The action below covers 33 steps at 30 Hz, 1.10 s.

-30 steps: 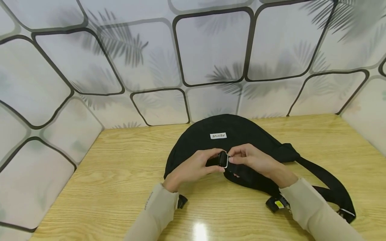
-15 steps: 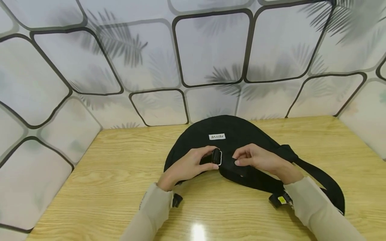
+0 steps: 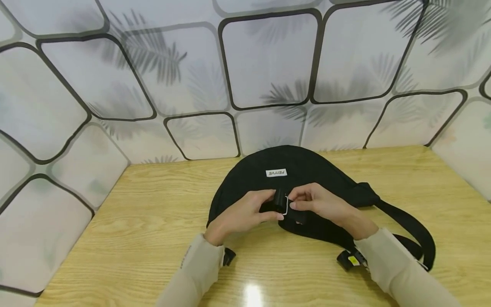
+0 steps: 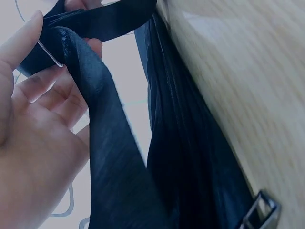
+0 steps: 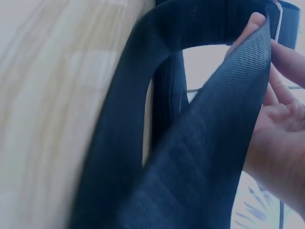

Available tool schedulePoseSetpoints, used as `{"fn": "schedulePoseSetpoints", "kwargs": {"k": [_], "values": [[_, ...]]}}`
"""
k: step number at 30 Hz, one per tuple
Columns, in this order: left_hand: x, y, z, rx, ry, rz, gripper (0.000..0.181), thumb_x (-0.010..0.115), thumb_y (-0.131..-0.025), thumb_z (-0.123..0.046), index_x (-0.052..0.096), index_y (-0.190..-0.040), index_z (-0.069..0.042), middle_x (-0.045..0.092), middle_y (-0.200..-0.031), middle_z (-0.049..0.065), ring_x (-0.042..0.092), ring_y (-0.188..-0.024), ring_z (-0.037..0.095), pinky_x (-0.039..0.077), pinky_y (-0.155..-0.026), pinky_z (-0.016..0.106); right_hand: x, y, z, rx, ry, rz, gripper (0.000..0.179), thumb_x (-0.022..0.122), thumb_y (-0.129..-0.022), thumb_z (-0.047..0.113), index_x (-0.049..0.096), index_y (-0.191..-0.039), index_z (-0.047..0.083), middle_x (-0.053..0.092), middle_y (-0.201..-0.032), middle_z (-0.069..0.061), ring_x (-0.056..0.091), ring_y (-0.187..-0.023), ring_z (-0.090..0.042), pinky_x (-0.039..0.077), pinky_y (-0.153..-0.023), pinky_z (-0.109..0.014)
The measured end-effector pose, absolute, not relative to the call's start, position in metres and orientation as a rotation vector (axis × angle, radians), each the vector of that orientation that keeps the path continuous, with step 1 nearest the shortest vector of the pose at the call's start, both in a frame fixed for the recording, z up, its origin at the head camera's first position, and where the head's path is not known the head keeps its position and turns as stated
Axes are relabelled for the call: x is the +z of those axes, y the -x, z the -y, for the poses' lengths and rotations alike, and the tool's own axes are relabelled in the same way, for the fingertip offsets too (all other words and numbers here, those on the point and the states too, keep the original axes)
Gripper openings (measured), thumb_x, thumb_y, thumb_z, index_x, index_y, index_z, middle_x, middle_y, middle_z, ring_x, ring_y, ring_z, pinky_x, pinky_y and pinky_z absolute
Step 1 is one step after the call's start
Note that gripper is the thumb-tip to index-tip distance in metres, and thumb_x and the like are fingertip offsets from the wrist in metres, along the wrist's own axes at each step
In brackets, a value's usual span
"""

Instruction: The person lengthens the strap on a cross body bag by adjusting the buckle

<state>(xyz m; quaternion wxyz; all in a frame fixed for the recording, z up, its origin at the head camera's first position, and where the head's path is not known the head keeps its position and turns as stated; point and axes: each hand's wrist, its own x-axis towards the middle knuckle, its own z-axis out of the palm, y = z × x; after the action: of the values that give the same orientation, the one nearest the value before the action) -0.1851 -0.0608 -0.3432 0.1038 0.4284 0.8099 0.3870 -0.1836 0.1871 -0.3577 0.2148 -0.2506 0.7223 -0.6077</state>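
A black crescent-shaped bag [image 3: 295,164] with a white label [image 3: 276,172] lies on the table. Over its near edge, my left hand [image 3: 247,211] pinches a folded black strap at a thin metal slider buckle [image 3: 286,205], thumb on the near side and fingers on the far side. My right hand [image 3: 324,202] pinches the strap between thumb and index finger, right beside the buckle. In the left wrist view the strap [image 4: 119,152] hangs from the buckle past the palm. From the right fingers the strap [image 5: 205,129] runs down toward the right wrist camera.
A loop of strap [image 3: 426,238] curls over the wooden table [image 3: 153,221] at the right. A metal zipper pull [image 4: 263,210] shows by the bag. Small black devices [image 3: 348,260] sit by the sleeves. Patterned panels [image 3: 272,64] border the back and sides.
My right hand drew rightward away from the buckle, then came back to it. My left hand shifted slightly left and returned partway, still holding the buckle. The strap loop at right moved inward.
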Motion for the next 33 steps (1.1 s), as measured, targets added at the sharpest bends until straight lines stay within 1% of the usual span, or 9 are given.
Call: {"fn": "schedulePoseSetpoints", "kwargs": {"k": [5, 8, 11, 14, 18, 22, 26, 29, 33], "values": [[-0.342, 0.188, 0.064, 1.144, -1.261, -2.432, 0.02, 0.071, -0.098, -0.015, 0.063, -0.114, -0.007, 0.07, -0.106, -0.001, 0.056, -0.09, 0.007, 0.047, -0.083, 0.025, -0.355, 0.185, -0.196, -1.601, 0.698, -2.02, 0.016, 0.059, -0.1, 0.0, 0.063, -0.107, -0.014, 0.063, -0.076, 0.0, 0.06, -0.071, -0.013, 0.052, -0.074, -0.027], [-0.342, 0.189, 0.066, 1.159, -1.259, -2.438, 0.02, 0.071, -0.098, -0.016, 0.062, -0.113, -0.007, 0.07, -0.106, 0.0, 0.058, -0.091, 0.008, 0.049, -0.085, 0.029, -0.354, 0.188, -0.206, -1.544, 0.714, -2.038, 0.017, 0.059, -0.098, -0.004, 0.061, -0.108, -0.016, 0.052, -0.071, 0.006, 0.049, -0.067, -0.008, 0.044, -0.068, -0.024], [-0.341, 0.19, 0.068, 1.163, -1.255, -2.433, 0.021, 0.07, -0.098, -0.017, 0.062, -0.115, -0.006, 0.07, -0.107, 0.001, 0.059, -0.092, 0.008, 0.05, -0.086, 0.031, -0.353, 0.19, -0.211, -1.515, 0.737, -2.057, 0.017, 0.06, -0.096, -0.006, 0.059, -0.107, -0.019, 0.043, -0.068, 0.008, 0.04, -0.064, -0.007, 0.036, -0.062, -0.024], [-0.34, 0.189, 0.068, 1.165, -1.249, -2.426, 0.023, 0.07, -0.099, -0.017, 0.062, -0.117, -0.005, 0.07, -0.108, 0.001, 0.059, -0.093, 0.008, 0.049, -0.085, 0.028, -0.354, 0.19, -0.21, -1.513, 0.76, -2.074, 0.015, 0.06, -0.096, -0.006, 0.06, -0.105, -0.017, 0.047, -0.069, 0.008, 0.043, -0.066, -0.007, 0.038, -0.063, -0.023], [-0.34, 0.188, 0.067, 1.158, -1.231, -2.43, 0.02, 0.07, -0.099, -0.018, 0.061, -0.113, -0.006, 0.069, -0.104, 0.001, 0.058, -0.09, 0.007, 0.047, -0.082, 0.025, -0.355, 0.188, -0.202, -1.531, 0.754, -2.132, 0.011, 0.061, -0.097, -0.004, 0.062, -0.103, -0.014, 0.053, -0.072, 0.005, 0.05, -0.071, -0.009, 0.044, -0.068, -0.023], [-0.34, 0.186, 0.064, 1.145, -1.221, -2.411, 0.019, 0.07, -0.099, -0.018, 0.06, -0.11, -0.006, 0.068, -0.104, 0.001, 0.057, -0.089, 0.007, 0.047, -0.08, 0.025, -0.355, 0.185, -0.191, -1.575, 0.765, -2.156, 0.01, 0.06, -0.097, -0.005, 0.063, -0.101, -0.013, 0.057, -0.075, 0.001, 0.052, -0.071, -0.01, 0.044, -0.067, -0.023], [-0.34, 0.184, 0.061, 1.145, -1.214, -2.39, 0.019, 0.071, -0.098, -0.017, 0.059, -0.109, -0.006, 0.068, -0.105, 0.001, 0.056, -0.088, 0.008, 0.047, -0.078, 0.026, -0.354, 0.184, -0.185, -1.617, 0.779, -2.143, 0.009, 0.059, -0.097, -0.007, 0.062, -0.101, -0.014, 0.064, -0.081, -0.005, 0.057, -0.074, -0.01, 0.048, -0.07, -0.022], [-0.34, 0.185, 0.063, 1.142, -1.234, -2.4, 0.019, 0.071, -0.098, -0.016, 0.059, -0.11, -0.006, 0.068, -0.105, 0.001, 0.056, -0.089, 0.007, 0.047, -0.079, 0.026, -0.354, 0.184, -0.185, -1.599, 0.737, -2.16, 0.01, 0.06, -0.097, -0.006, 0.063, -0.103, -0.014, 0.065, -0.082, -0.006, 0.057, -0.076, -0.01, 0.049, -0.072, -0.023], [-0.338, 0.187, 0.067, 1.157, -1.251, -2.412, 0.019, 0.07, -0.098, -0.017, 0.059, -0.11, -0.006, 0.069, -0.105, 0.001, 0.058, -0.09, 0.007, 0.048, -0.082, 0.025, -0.352, 0.184, -0.194, -1.535, 0.69, -2.157, 0.015, 0.061, -0.098, -0.003, 0.062, -0.107, -0.015, 0.06, -0.078, -0.002, 0.055, -0.074, -0.011, 0.048, -0.072, -0.024]]}}
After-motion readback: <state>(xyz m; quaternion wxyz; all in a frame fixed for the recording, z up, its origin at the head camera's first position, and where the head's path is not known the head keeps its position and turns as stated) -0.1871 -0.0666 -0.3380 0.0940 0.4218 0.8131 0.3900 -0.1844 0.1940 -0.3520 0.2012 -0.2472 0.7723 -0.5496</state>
